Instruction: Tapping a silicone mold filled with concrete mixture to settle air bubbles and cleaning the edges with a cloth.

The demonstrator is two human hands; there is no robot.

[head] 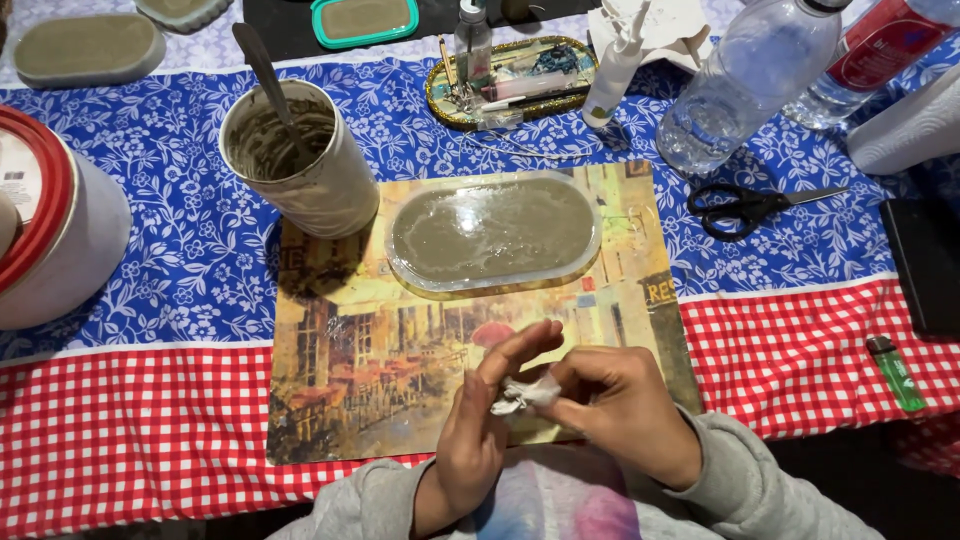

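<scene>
Up at twelve o'clock a clear oval mould (493, 233) of grey mix sits on a painted placemat (350, 370); a grey-smeared tin (300, 160) stands at ten, clear bottles (745, 85) at two. Nearest, at six, the right hand (625, 405) pinches a crumpled white tissue (525, 395) against the left hand (475, 430), whose fingers are straight and close together.

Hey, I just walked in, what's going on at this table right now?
A person is rubbing a small crumpled white wipe against the fingers of the left hand, with the right hand pinching it. In front of them, on a picture placemat, sits an oval clear mould filled with wet grey mix. Beside it stands a smeared mixing can with a stirrer left inside. Black scissors, water bottles and a green lighter lie around on the patterned tablecloth.
</scene>
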